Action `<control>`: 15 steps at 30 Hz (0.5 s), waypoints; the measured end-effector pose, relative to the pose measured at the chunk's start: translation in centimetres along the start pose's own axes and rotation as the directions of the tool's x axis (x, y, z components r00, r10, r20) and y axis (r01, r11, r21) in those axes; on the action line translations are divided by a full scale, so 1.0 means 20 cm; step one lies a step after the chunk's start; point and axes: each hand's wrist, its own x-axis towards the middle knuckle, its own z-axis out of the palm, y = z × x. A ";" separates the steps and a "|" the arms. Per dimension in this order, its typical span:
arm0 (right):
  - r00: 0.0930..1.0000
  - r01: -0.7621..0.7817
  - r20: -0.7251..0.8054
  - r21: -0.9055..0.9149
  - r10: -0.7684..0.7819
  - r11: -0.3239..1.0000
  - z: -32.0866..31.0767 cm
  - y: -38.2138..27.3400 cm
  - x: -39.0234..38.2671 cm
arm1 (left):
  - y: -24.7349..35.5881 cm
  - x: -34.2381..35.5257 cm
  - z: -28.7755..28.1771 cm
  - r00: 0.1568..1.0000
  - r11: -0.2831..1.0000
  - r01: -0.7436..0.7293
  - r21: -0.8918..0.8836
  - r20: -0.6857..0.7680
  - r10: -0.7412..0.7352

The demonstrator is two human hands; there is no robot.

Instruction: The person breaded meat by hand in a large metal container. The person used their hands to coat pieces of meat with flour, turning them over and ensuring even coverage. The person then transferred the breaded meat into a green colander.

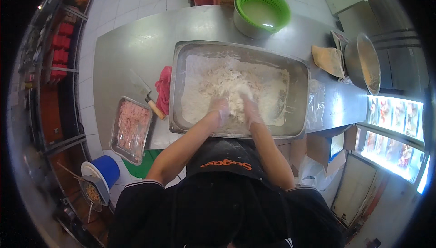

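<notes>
Both hands, left hand (219, 108) and right hand (249, 107), grip floury clumps in the steel tray (297, 73); flour may spill at 6 o'clock if you pull too hard.

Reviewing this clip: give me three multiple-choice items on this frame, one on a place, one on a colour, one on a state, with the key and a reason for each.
1. Where does the cleaver lie?
A. In the green colander
B. On the steel table, left of the big flour pan
C. On the floor

2. What colour is the colander at the table's far edge?
A. Green
B. Red
C. Blue

3. What are both hands doing?
A. Resting on the table edge
B. Holding the cleaver
C. Pressed into the floury mix in the pan

Key: 1 B, it lies between the small meat tray and the pan, by a red cloth. 2 A, its rim is bright green. 3 C, the left hand and right hand are in the flour.
</notes>
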 end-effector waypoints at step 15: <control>0.976 0.179 -0.051 -0.352 -0.210 0.919 0.13 -0.57 0.08 | 0.02 0.71 0.16 0.972 0.892 -0.223 0.392 0.014 0.237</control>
